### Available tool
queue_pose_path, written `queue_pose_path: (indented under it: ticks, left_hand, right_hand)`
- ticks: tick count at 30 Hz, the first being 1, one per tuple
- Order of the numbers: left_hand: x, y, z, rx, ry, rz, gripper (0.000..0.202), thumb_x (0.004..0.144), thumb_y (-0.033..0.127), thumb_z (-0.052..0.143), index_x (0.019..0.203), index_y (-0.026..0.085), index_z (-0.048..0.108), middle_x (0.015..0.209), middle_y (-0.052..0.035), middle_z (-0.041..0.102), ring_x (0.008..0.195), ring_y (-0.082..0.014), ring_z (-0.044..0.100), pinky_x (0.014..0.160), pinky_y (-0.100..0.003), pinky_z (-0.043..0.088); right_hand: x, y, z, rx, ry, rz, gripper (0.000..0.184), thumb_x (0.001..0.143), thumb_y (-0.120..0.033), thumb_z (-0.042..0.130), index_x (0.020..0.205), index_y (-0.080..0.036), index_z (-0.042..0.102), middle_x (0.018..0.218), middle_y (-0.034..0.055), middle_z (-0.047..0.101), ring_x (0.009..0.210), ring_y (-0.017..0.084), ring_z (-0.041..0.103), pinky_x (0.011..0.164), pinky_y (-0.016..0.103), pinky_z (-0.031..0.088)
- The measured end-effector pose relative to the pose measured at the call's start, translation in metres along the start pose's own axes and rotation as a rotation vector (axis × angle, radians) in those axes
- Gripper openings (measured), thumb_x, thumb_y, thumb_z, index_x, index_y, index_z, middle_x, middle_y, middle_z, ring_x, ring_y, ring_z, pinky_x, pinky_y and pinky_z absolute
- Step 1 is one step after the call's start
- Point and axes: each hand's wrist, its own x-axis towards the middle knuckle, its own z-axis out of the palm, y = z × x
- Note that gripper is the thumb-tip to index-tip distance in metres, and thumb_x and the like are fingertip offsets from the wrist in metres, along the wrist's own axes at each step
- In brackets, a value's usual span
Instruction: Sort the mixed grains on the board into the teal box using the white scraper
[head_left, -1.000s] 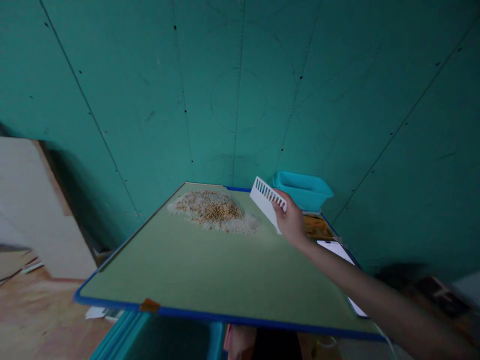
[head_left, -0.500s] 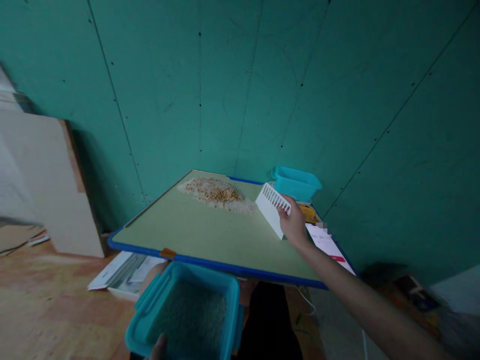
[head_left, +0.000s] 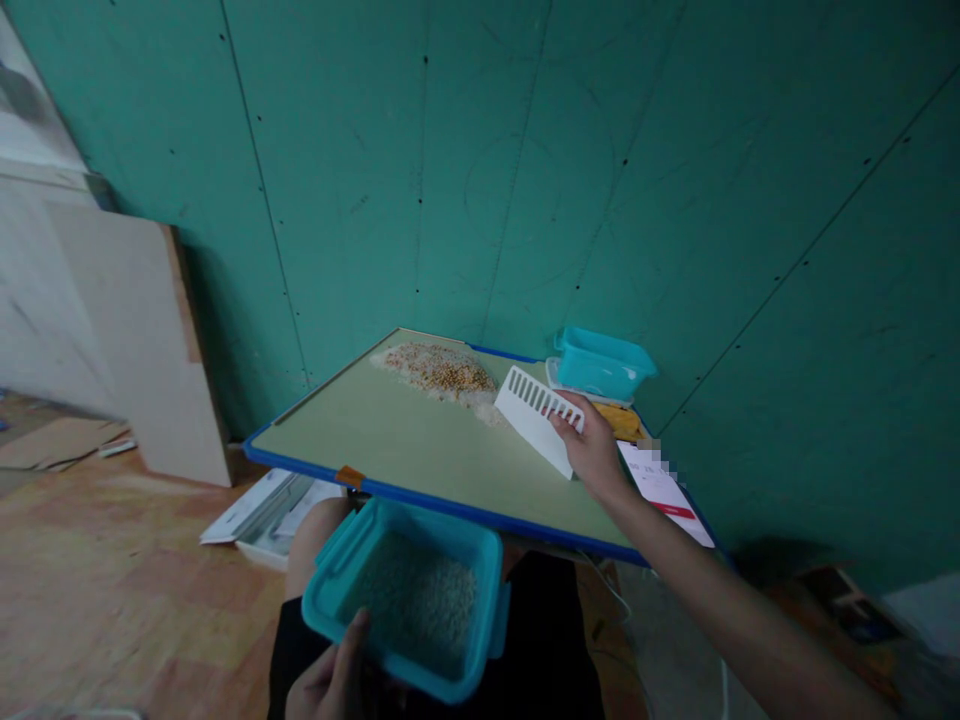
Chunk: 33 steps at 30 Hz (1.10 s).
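My right hand [head_left: 596, 448] grips a white slotted plastic scraper [head_left: 534, 415] that stands on edge on the green table [head_left: 390, 440], just right of a pile of white and yellow grains [head_left: 442, 371]. My left hand [head_left: 330, 680] holds a turquoise box [head_left: 409, 595] of pale grains by its near rim, below the table's front edge and over my lap.
A second turquoise box [head_left: 600, 362] stands at the table's far right corner on a white lid. A phone [head_left: 664, 490] lies along the right edge. Green wall panels stand close behind. A white board [head_left: 112, 330] leans at the left; papers [head_left: 259, 505] lie on the wooden floor.
The view has pulled back and down. The turquoise box of grains has come up into view in my left hand. The scraper stays on the table by the pile.
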Motion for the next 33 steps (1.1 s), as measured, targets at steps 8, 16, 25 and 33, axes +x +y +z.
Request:
queue_pose_path:
  ticks: [8,16,25,33]
  left_hand:
    - [-0.012,0.015,0.005,0.005,0.041,0.137,0.049,0.071,0.050,0.079,0.044,0.025,0.047,0.039,0.0038,0.043,0.035,-0.0142,0.041,0.035,-0.027,0.035]
    - [-0.021,0.046,0.000,0.191,0.112,0.369,0.040,0.074,0.043,0.073,0.047,0.025,0.049,0.038,0.0037,0.047,0.035,-0.0141,0.044,0.037,-0.024,0.036]
    - [-0.011,0.059,-0.007,0.194,0.059,0.254,0.043,0.073,0.044,0.072,0.045,0.027,0.045,0.039,0.0051,0.042,0.035,-0.0140,0.042,0.037,-0.025,0.035]
    - [-0.006,0.059,0.001,0.130,0.008,0.191,0.044,0.075,0.038,0.072,0.040,0.025,0.050,0.035,0.0012,0.049,0.033,-0.0155,0.046,0.037,-0.025,0.036]
  right_hand:
    - [0.006,0.005,0.006,0.037,-0.055,0.027,0.030,0.082,-0.049,0.068,0.092,-0.022,0.063,0.077,0.0025,0.070,0.072,0.023,0.063,0.066,0.033,0.048]
    - [0.021,0.000,0.036,0.095,-0.079,0.036,0.030,0.076,-0.050,0.070,0.087,-0.024,0.060,0.074,0.0023,0.069,0.068,0.022,0.061,0.063,0.033,0.048]
    - [0.027,-0.017,0.076,0.193,-0.180,0.024,0.027,0.075,-0.049,0.070,0.084,-0.024,0.061,0.070,0.0004,0.067,0.065,0.022,0.061,0.060,0.032,0.048]
    - [0.014,-0.035,0.090,0.201,-0.235,-0.045,0.021,0.079,-0.044,0.066,0.085,-0.025,0.063,0.073,0.0006,0.070,0.069,0.022,0.064,0.066,0.032,0.051]
